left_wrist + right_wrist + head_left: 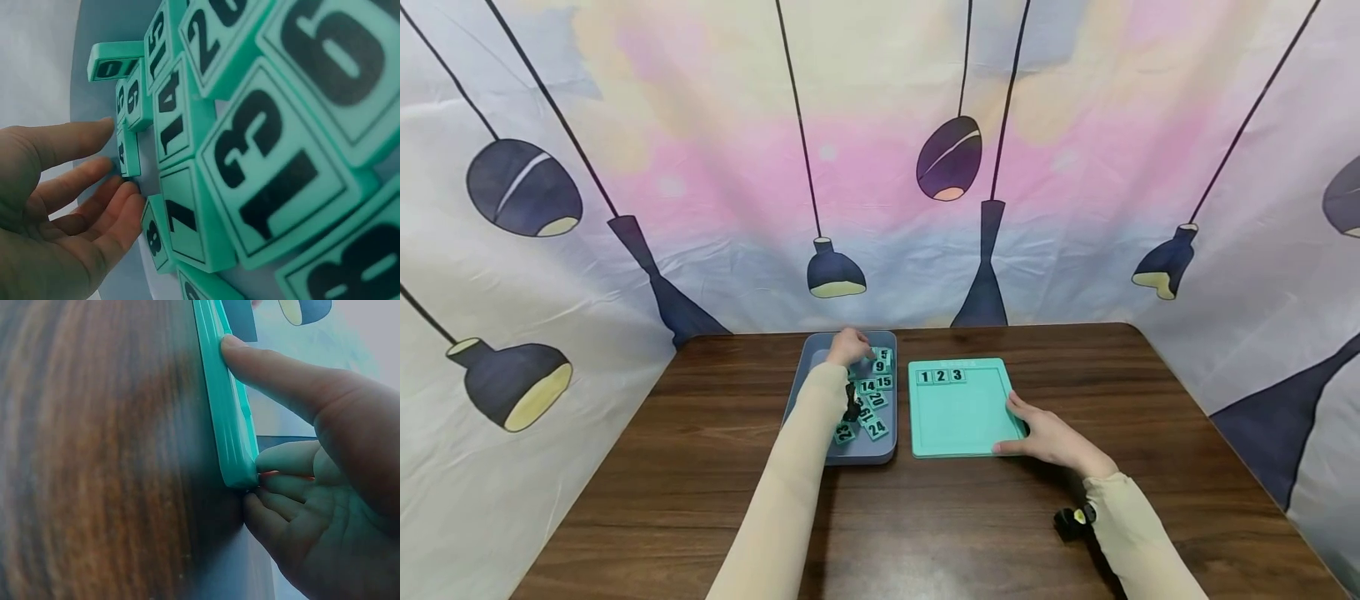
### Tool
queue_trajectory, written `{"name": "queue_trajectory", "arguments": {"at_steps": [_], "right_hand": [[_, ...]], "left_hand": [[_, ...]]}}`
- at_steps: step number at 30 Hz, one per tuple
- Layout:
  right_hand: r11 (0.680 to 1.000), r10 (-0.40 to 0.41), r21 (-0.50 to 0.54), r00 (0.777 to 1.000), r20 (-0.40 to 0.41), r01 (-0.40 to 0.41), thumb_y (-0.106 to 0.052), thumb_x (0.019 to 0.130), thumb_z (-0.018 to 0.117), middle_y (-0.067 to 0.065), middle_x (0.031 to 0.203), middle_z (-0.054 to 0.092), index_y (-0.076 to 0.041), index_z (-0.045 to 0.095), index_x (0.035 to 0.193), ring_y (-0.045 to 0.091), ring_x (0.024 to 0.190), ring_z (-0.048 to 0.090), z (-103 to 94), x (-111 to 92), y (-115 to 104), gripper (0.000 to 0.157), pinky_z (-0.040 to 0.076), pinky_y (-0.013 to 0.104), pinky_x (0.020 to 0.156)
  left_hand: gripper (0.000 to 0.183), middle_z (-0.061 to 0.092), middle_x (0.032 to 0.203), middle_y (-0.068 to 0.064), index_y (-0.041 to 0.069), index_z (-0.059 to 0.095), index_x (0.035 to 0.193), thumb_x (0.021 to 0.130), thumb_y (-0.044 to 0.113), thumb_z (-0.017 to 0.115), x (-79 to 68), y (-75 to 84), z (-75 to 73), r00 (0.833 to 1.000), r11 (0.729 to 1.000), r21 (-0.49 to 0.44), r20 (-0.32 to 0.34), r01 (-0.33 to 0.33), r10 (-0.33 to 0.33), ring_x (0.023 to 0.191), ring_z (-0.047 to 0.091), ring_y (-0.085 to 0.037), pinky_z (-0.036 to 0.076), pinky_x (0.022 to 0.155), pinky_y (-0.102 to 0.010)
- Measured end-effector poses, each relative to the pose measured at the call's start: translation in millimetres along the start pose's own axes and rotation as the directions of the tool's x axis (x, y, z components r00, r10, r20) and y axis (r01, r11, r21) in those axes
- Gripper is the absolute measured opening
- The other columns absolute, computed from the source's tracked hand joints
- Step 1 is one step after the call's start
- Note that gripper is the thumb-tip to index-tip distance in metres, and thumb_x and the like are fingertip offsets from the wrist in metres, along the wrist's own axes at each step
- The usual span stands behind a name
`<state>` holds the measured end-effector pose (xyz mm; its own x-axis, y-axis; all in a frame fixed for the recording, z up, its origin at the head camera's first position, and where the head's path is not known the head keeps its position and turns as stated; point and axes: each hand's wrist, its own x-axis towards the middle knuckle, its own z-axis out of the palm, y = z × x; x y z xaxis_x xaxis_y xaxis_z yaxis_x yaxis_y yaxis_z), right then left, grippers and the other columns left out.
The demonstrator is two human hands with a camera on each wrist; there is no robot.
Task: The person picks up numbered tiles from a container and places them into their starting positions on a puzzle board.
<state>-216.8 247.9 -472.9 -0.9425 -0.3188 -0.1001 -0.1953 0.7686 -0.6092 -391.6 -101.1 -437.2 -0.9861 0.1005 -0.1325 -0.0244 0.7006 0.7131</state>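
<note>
While the left hand [849,348] reaches over the far end of the blue-grey tray [867,451], its thumb and fingers stand apart beside the number 4 tile [128,157], which lies just to the right of their tips. Whether they pinch that tile or only touch it, I cannot tell. Close by, at the tray's far right, are the 5 tile [884,354] and the 9 tile [880,367]; the 14 tile [868,386] and the 15 tile [884,382] lie side by side, nearer than those. Toward the tray's near end are the 23 tile [844,433] on the left and the 24 tile [876,428] on the right.

To the right of the tray, with a narrow gap between, the green board [962,421] lies flat on the wooden table [700,467]. The right hand [1051,435] grips it around the near right corner, thumb on the near edge and fingers against the right edge. Well apart from that grip, along the board's far left, sit the 1 tile [924,377], the 2 tile [941,377] and the 3 tile [957,376] in a row.
</note>
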Motion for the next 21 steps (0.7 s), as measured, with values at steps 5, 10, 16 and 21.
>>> {"name": "queue_trajectory", "arguments": {"at_steps": [5,10,16,21], "right_hand": [[1.000,-0.005,-0.004,1.000,-0.001,0.005,-0.055,0.084,0.077,0.025,0.163,0.016,0.008,0.025,0.155,0.048,0.146,0.025,-0.5,0,-1,0.108,0.032,0.061,0.111],[1.000,-0.004,-0.004,1.000,-0.001,0.004,-0.055,0.084,0.077,0.025,0.163,0.016,0.008,0.025,0.155,0.048,0.145,0.026,0.6,0,0,0.108,0.033,0.061,0.111],[1.000,-0.005,-0.004,1.000,0.002,0.005,-0.055,0.084,0.077,0.026,0.163,0.016,0.008,0.024,0.155,0.048,0.145,0.027,1.1,1,1,0.108,0.034,0.061,0.110],[1.000,-0.006,-0.005,1.000,0.001,0.006,-0.054,0.085,0.077,0.026,0.163,0.016,0.008,0.025,0.155,0.048,0.145,0.026,-0.1,1,0,0.108,0.033,0.061,0.111]], "left_hand": [[0.037,0.059,0.136,-0.020,-0.005,0.066,0.126,0.092,0.006,0.073,-0.5,-0.8,1.8,1.000,0.999,0.051,0.020,0.011,-0.012,0.103,0.061,-0.032,0.053,0.092,-0.046],[0.042,0.059,0.136,-0.020,-0.002,0.064,0.132,0.093,0.008,0.072,-5.1,1.0,0.1,0.999,0.996,0.083,0.044,0.013,-0.017,0.123,0.057,-0.038,0.051,0.099,-0.050],[0.037,0.061,0.133,-0.019,-0.003,0.067,0.127,0.093,0.011,0.073,-11.0,1.4,-4.0,0.998,0.992,0.124,0.056,-0.008,0.001,0.120,0.059,-0.036,0.052,0.098,-0.048],[0.032,0.063,0.128,-0.018,-0.002,0.068,0.122,0.092,0.009,0.073,-12.9,-1.0,-5.2,0.999,0.994,0.111,0.050,-0.016,0.010,0.114,0.061,-0.035,0.052,0.095,-0.048]]}}
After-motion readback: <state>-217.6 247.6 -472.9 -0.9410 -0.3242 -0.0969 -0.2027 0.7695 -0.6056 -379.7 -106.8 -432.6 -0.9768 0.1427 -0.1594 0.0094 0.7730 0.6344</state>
